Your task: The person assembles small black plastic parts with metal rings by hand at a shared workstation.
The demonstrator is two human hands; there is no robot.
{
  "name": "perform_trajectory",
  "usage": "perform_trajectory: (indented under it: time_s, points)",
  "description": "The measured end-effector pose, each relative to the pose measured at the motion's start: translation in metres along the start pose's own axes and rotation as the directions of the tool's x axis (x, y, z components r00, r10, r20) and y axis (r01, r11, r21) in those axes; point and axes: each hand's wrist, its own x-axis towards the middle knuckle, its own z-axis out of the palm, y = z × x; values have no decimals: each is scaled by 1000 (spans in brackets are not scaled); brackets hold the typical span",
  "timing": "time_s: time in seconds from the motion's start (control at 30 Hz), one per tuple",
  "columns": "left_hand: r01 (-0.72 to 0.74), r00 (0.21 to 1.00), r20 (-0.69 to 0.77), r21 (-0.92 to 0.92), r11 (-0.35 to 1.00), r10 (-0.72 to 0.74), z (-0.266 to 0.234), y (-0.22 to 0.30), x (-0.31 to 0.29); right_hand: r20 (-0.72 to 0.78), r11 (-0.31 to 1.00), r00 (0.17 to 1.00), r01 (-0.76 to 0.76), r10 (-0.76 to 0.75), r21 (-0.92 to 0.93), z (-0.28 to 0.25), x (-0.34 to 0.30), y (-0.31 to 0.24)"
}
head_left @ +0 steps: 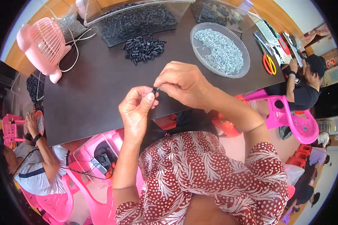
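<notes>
Between thumb and fingers, my left hand (138, 103) grips a small black plastic part (154, 90) above the near half of the dark table. My right hand (184, 80) meets it from the right, its thumb and forefinger pinched at the part's upper end. A tiny silvery bit seems to show at those fingertips, too small to make out clearly. Beyond my hands lies a loose pile of black cylindrical plastic parts (144, 49). To the right stands a round clear tray (245, 67) filled with small silver metal pieces (223, 52), perhaps screws.
Clear bins of black parts (139, 22) line the far edge. A pink fan (45, 47) with a white cord stands far left. Orange-handled scissors (268, 64) lie at the right edge. People sit at left (37, 165) and right (308, 82), near pink chairs (302, 123).
</notes>
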Motion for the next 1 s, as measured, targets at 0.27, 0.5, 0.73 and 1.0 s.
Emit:
perform_trajectory:
  time_s: [0.27,0.5,0.73,1.0]
  points:
    - [16,1000,-8,1,1000,-16,3,-1,-6,-52,997,995,-80,80,-10,8,-4,-8]
    - [1,1000,-20,-65,998,-3,3,0,-9,-79,994,993,78,-84,-75,16,-5,-9]
    - [22,995,-91,-277,961,-49,9,5,-4,-193,998,979,57,-64,-40,29,-11,-14]
    - [27,996,-72,-239,971,-46,-2,-1,4,-204,997,976,-65,74,52,28,-7,-4]
